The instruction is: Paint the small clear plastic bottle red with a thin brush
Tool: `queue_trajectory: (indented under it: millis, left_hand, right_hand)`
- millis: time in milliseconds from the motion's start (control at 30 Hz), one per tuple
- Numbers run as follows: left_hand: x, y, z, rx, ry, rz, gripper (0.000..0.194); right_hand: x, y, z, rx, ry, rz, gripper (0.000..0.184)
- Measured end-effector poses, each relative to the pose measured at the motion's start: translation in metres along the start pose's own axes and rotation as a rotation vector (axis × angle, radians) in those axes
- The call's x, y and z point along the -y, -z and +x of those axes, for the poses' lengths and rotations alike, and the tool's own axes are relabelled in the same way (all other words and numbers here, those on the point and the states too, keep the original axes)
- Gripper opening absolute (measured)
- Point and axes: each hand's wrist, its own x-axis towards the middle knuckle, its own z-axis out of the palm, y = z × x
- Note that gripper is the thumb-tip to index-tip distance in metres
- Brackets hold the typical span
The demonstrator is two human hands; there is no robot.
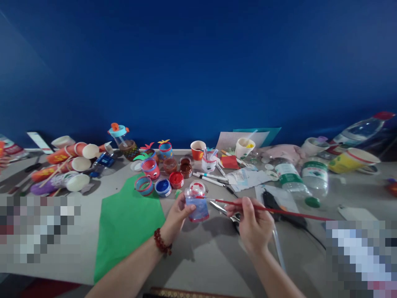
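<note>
My left hand [177,215], wearing a beaded bracelet, grips a small clear plastic cup [198,210] by its side. Pale blue colour covers the cup's wall, and a red band runs along the lower edge. A long red paintbrush [294,213] is pinched in my right hand [256,227]. Its tip points left and lies over the upper part of the cup; whether it touches I cannot tell. Behind the cup stand open jars of red paint [176,179] and blue paint [163,187]. Scissors [221,209] lie under the brush, partly hidden by my right hand.
A green sheet [128,227] lies left of my arm. Painted plastic cups [150,169], markers [211,179], a black glue gun [273,203] with a cord, and plastic bottles [314,176] crowd the table. Paper-cup constructions [65,165] lie at the left, before a blue wall [198,74].
</note>
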Motion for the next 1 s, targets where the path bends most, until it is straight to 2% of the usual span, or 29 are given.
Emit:
queue_trajectory:
  millis: [233,467,533,733,900,1000]
  left_hand:
    - [-0.001,0.0,0.0,0.011,0.003,-0.01,0.058]
    - [-0.002,-0.002,0.001,0.02,-0.006,0.007,0.058]
    - [-0.001,-0.001,0.001,0.022,-0.01,0.008,0.058]
    - [0.0,0.0,0.001,0.025,0.0,0.01,0.058]
    - [-0.002,-0.003,0.0,0.023,-0.002,0.01,0.058]
    - [-0.002,-0.002,0.0,0.013,0.002,0.004,0.059]
  right_hand:
    - [-0.003,0.002,0.006,-0.124,0.005,0.043,0.043]
    - [-0.003,-0.002,-0.003,0.001,-0.012,0.032,0.042]
    - [-0.004,0.001,-0.001,0.001,-0.011,0.016,0.042]
    - [0.0,0.0,0.004,-0.106,0.022,0.046,0.043]
    - [0.004,-0.007,-0.002,-0.007,0.012,0.036,0.043]
    - [0.0,-0.004,0.0,-0.007,0.004,0.021,0.042]
